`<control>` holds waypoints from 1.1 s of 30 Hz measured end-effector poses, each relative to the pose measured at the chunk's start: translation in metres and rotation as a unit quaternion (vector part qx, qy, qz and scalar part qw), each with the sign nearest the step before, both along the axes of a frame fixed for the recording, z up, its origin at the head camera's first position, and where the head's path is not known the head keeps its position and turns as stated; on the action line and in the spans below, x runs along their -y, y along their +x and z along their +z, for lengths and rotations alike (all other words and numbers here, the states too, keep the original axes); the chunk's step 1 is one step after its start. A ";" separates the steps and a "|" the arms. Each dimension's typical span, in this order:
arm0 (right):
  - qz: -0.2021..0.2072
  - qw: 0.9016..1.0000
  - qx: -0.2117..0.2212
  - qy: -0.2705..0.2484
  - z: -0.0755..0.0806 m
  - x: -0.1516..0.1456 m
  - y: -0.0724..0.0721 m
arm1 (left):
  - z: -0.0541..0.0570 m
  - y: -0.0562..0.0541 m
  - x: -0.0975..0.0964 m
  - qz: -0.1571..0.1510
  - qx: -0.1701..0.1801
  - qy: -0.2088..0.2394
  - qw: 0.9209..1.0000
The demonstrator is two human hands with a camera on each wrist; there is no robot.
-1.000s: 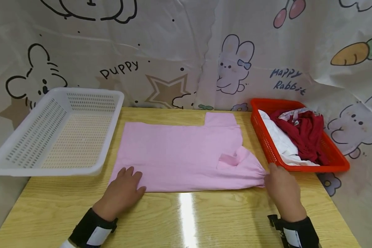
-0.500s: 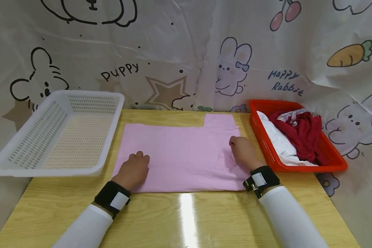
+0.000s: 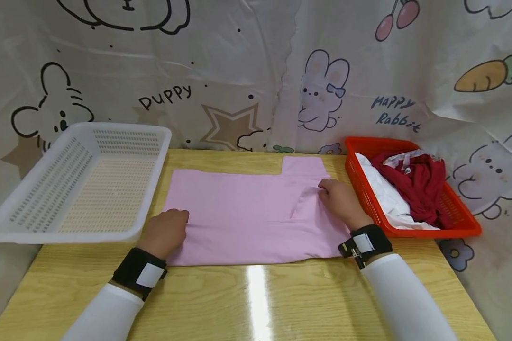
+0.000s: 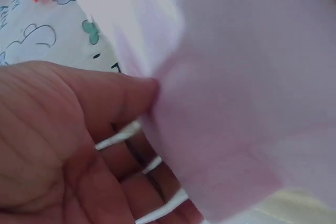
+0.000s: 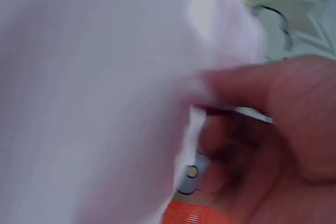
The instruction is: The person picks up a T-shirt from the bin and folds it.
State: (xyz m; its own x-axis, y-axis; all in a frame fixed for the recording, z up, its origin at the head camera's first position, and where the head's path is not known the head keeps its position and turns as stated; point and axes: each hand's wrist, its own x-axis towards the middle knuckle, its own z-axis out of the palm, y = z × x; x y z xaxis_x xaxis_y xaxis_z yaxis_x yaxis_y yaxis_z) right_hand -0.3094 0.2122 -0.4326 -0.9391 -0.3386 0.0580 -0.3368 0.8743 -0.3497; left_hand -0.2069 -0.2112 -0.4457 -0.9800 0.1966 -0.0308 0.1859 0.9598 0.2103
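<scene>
A pink shirt (image 3: 239, 213) lies spread on the table, doubled over, with a sleeve-like flap (image 3: 304, 166) sticking out at its far right. My left hand (image 3: 165, 230) pinches its left edge; in the left wrist view the thumb (image 4: 126, 95) presses the cloth against the fingers, which are partly behind it. At the right side, my right hand (image 3: 339, 199) pinches a bit of the cloth near the shoulder and draws up creases there. The right wrist view, somewhat blurred, shows the cloth (image 5: 105, 98) between thumb and forefinger.
To the left stands a white perforated basket (image 3: 151, 189) with nothing visible in it. A red basket (image 3: 435, 232) at the right holds a dark red garment (image 3: 422, 184) and a white one (image 3: 384, 194). Behind the wooden table (image 3: 205, 303) hangs a printed cloth (image 3: 239, 61).
My right hand has left the shirt's near right corner, moved up and left, and now pinches the cloth farther in. The left hand has gone from resting on the shirt to gripping its left edge.
</scene>
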 end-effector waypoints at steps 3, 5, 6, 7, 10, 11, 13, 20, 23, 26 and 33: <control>-0.032 0.999 0.038 0.013 -0.006 0.002 -0.002 | 0.000 0.002 -0.003 0.026 0.011 -0.011 1.000; -0.043 0.997 0.067 0.019 -0.011 0.001 -0.004 | 0.000 -0.004 -0.006 0.034 0.018 -0.013 0.999; -0.051 0.996 0.073 0.015 -0.013 0.000 -0.005 | 0.000 -0.008 -0.007 0.036 0.023 -0.013 0.999; -0.052 0.996 0.069 0.010 -0.014 -0.001 -0.008 | 0.000 -0.014 -0.008 0.035 0.024 -0.009 0.999; -0.050 0.998 0.049 -0.007 -0.018 -0.003 -0.016 | -0.006 -0.038 -0.012 0.018 0.006 0.015 1.000; -0.048 0.998 0.045 -0.009 -0.019 -0.003 -0.020 | -0.008 -0.048 -0.013 0.010 -0.002 0.025 1.000; -0.036 0.998 0.050 -0.012 -0.021 -0.001 -0.029 | -0.014 -0.064 -0.015 -0.006 -0.009 0.046 0.999; -0.003 0.991 0.124 0.054 -0.032 0.005 -0.045 | -0.021 -0.081 -0.017 0.032 0.076 0.035 0.996; 0.002 0.987 0.136 0.081 -0.025 0.002 -0.041 | -0.014 -0.076 -0.017 0.041 0.085 0.021 0.995; 0.013 0.979 0.176 0.100 -0.007 0.001 -0.034 | -0.007 -0.070 -0.015 0.034 0.082 0.006 0.996; -0.039 0.971 0.217 0.092 -0.001 0.006 -0.039 | -0.014 -0.072 -0.011 -0.022 0.044 -0.055 0.997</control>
State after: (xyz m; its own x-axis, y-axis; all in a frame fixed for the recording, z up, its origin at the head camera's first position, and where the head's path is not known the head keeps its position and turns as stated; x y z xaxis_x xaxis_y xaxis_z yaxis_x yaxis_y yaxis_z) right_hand -0.3486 0.2059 -0.4335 -0.8844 -0.2333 -0.4042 -0.1231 0.9520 -0.2802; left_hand -0.2794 -0.2007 -0.4596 -0.9632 0.2294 -0.1402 0.2132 0.9694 0.1220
